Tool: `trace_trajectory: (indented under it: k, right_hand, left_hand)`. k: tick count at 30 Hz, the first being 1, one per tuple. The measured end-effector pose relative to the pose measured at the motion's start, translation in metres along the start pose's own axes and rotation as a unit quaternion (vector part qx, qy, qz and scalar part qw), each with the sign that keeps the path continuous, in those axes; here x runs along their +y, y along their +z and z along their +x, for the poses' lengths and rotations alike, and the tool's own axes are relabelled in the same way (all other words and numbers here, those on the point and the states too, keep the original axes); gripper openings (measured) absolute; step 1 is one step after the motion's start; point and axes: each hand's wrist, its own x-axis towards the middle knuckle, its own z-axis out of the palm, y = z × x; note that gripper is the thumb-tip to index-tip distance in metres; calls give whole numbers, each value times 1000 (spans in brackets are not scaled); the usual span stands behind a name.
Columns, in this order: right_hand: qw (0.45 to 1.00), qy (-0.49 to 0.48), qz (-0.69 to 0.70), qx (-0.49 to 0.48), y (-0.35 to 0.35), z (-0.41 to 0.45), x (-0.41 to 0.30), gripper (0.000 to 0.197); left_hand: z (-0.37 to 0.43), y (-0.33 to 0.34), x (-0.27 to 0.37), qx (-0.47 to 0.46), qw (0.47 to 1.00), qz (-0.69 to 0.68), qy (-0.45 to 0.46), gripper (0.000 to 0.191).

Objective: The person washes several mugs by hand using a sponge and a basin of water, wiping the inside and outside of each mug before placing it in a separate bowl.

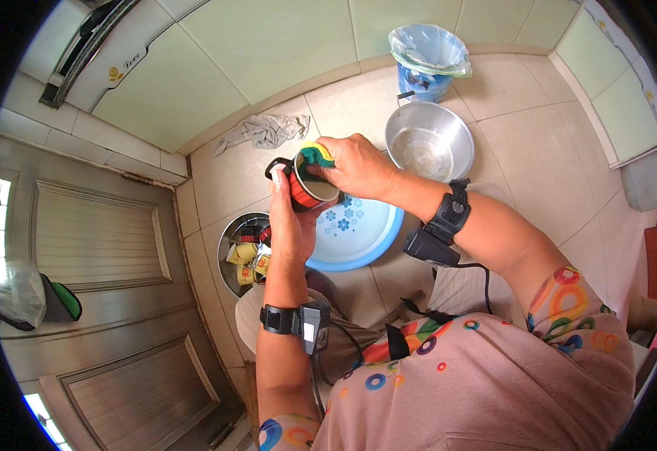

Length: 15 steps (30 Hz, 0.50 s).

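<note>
My left hand [290, 225] holds a red and black mug [303, 191] from below, its thumb by the black handle [279, 166]. The mug is tilted, with its pale inside turned toward my right hand [356, 163]. That hand grips a yellow and green scouring sponge [318, 154] and presses it at the mug's rim, partly inside. Some of its fingers are hidden within the mug. Below the mug stands a light blue plastic basin [356, 237] with a flower print. Left of my left wrist, a metal bowl [221, 253] contains yellow cups [242, 253] and red and black pieces.
A large aluminium pot [458, 141] stands right of the basin, before a blue bin [427, 82] lined with a bag. A grey cloth [266, 131] lies crumpled on the tiled floor [509, 135] near the cabinets [283, 45]. A panelled door [100, 231] borders the left side.
</note>
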Motion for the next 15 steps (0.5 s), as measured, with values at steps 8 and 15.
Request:
trace_trajectory:
  k: [8, 15]
  right_hand:
    - [998, 18, 46, -48, 2, 4, -3, 22]
    - [970, -189, -128, -83, -18, 6, 7, 23]
  left_hand:
    - [4, -13, -1, 70, 984, -6, 166, 28]
    - [2, -14, 8, 13, 992, -26, -125, 34]
